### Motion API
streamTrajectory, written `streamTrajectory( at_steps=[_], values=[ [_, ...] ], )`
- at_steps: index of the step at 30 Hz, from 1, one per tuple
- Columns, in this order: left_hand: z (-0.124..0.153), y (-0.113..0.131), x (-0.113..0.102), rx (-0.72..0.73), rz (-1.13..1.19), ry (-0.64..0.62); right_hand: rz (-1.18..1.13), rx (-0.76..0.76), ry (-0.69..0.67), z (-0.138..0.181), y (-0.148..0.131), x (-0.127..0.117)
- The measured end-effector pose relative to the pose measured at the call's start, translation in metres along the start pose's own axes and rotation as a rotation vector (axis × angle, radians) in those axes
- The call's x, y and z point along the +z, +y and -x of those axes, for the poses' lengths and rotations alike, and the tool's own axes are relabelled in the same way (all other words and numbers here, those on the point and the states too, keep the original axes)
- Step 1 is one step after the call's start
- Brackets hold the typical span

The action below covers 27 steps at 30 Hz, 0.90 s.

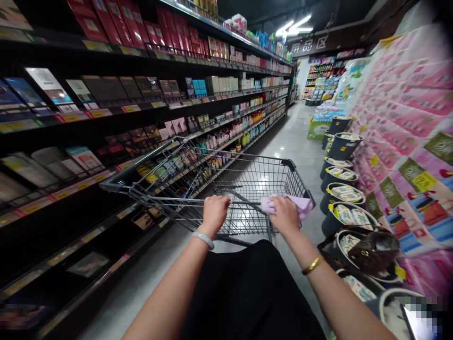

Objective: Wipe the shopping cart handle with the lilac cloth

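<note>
A dark wire shopping cart (288,164) stands sideways in front of me, its handle (122,177) pointing to the left. My left hand (214,215) is closed over the near top rim of the basket. Farther right along that rim, my right hand (284,216) grips a light purple cloth (302,207), which is bunched under the fingers and sticks out to the right. Through the wire mesh, shiny floor shows and no goods can be made out in the basket.
Shelves (208,100) of boxed goods and bottles run along the left. On the right, dark buckets (345,172) with packets line the aisle before stacked pink tissue packs (399,123). A brown bag (375,250) rests on the buckets. Grey floor (283,134) stretches ahead.
</note>
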<state>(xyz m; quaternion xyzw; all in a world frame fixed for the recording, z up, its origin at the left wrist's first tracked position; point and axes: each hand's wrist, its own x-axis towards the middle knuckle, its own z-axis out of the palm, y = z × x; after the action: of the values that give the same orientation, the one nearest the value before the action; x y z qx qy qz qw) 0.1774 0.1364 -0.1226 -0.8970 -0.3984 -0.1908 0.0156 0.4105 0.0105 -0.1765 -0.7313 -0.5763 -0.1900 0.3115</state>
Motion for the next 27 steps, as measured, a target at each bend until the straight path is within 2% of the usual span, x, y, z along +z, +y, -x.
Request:
streamTrajectory(
  at_steps=[3, 5, 8, 11, 13, 14, 16, 18, 21, 23, 25, 27],
  values=[
    [0.007, 0.011, -0.001, -0.015, -0.008, 0.0, -0.029, -0.089, -0.024, -0.001, -0.042, 0.011],
    [0.011, 0.015, -0.004, -0.022, -0.008, -0.005, -0.039, -0.171, -0.069, 0.002, -0.041, 0.01],
    [0.018, 0.019, -0.007, -0.031, 0.008, -0.007, -0.036, -0.244, -0.124, 0.012, 0.003, -0.002],
    [0.023, 0.026, -0.007, -0.028, 0.026, 0.01, 0.047, -0.158, -0.067, 0.024, 0.064, -0.015],
    [0.025, 0.031, -0.007, -0.029, 0.027, 0.018, 0.09, -0.106, -0.012, 0.03, 0.087, -0.019],
    [0.026, 0.033, -0.007, -0.033, 0.024, 0.015, 0.099, -0.069, 0.025, 0.031, 0.089, -0.018],
    [0.026, 0.037, -0.008, -0.04, 0.016, -0.009, 0.083, 0.001, 0.1, 0.032, 0.074, -0.012],
    [0.026, 0.04, -0.01, -0.035, 0.01, -0.046, 0.036, 0.028, 0.157, 0.03, 0.04, -0.002],
    [0.028, 0.044, -0.013, -0.016, -0.002, -0.088, -0.041, -0.057, 0.14, 0.03, -0.02, 0.012],
    [0.03, 0.045, -0.014, -0.008, -0.02, -0.094, -0.075, -0.117, 0.101, 0.032, -0.046, 0.014],
    [0.032, 0.044, -0.017, 0.015, -0.034, -0.101, -0.084, -0.183, 0.048, 0.034, -0.051, 0.011],
    [0.031, 0.04, -0.02, 0.035, -0.041, -0.126, -0.068, -0.231, -0.003, 0.038, -0.034, 0.004]
  ],
)
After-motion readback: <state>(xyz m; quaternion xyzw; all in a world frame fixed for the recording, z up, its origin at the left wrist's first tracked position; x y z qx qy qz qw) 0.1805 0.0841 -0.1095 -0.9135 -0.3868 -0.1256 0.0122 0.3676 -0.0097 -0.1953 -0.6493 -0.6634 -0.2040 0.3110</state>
